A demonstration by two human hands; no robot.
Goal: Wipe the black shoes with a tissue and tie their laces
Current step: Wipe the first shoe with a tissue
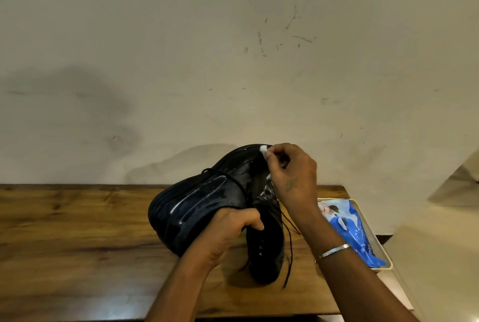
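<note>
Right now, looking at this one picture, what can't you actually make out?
Head view only:
- The tissue: mostly hidden in the fingers of the right hand; only white bits show.
- The shoe on the table: its far part is covered by the held shoe and the left hand.
- The blue packet: lettering too small, partly behind the right forearm.

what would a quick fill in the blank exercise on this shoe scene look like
The left hand grips a tilted black shoe while the right hand presses a white ____ against it.
The second shoe stands on the table with its laces ____.
The blue packet lies in a tray to the ____ of the shoes.
Missing words: tissue; untied; right.
</note>
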